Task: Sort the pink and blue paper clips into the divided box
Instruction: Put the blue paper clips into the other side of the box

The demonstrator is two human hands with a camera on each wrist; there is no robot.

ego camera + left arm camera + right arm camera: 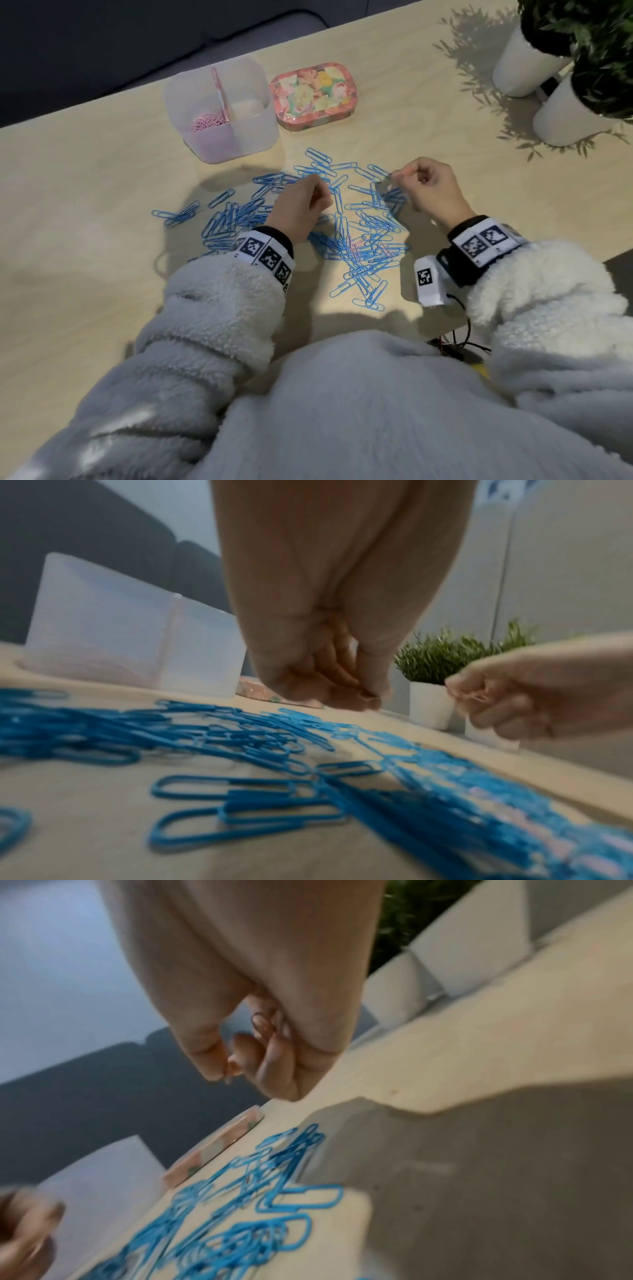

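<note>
Many blue paper clips (342,219) lie scattered on the wooden table, with a few pink paper clips (356,245) mixed in near the middle. The translucent divided box (239,137) stands behind them; more pink clips (205,123) fill its left compartment. My left hand (323,198) hovers over the pile's left half with fingers curled against the thumb, and nothing shows between them in the left wrist view (366,696). My right hand (397,176) is raised over the right half and holds pink paper clips (262,1023): one tucked under its curled fingers, one pinched at the thumb tip.
A floral tin (313,96) sits just right of the box. Two white pots with green plants (520,68) stand at the table's far right corner. A fleece sleeve and a tagged wristband cover each forearm. Bare tabletop lies to the left of the pile.
</note>
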